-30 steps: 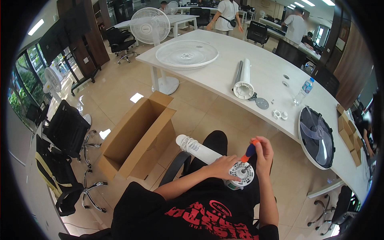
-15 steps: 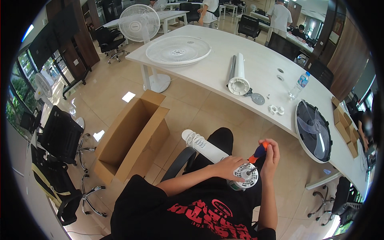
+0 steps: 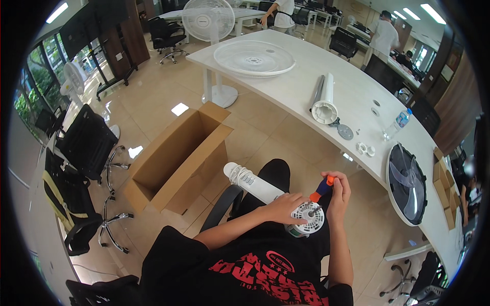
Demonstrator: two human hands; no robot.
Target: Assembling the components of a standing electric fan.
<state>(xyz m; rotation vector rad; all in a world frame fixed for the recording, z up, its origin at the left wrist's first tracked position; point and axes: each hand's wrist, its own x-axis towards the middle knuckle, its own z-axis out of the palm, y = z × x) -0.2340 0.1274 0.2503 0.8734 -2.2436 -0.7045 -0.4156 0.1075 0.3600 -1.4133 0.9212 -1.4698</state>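
Observation:
Across my lap lies a white fan body with a long column (image 3: 261, 187), its white cord (image 3: 239, 176) bundled at the far end. At its near end is the fan's motor housing (image 3: 317, 223), round and slotted, with a metal shaft sticking out. My left hand (image 3: 287, 208) grips this housing from the left, thumb over its face. In my right hand (image 3: 338, 196) is a screwdriver (image 3: 322, 189) with a dark blue and orange handle, slanting down to the housing's face. Its tip is hard to make out beside my left fingers.
An open cardboard box (image 3: 178, 158) stands on the floor to the left. The white table (image 3: 306, 48) ahead bears a fan grille (image 3: 255, 58), a white tube (image 3: 326, 102), small parts, a water bottle (image 3: 398, 125), and clear fan blades (image 3: 406, 176) in a round cover. Office chairs (image 3: 89, 135) stand at left.
My view has turned left and up, so the table and box appear farther right. Both hands keep their grips; the screwdriver stays at the motor housing.

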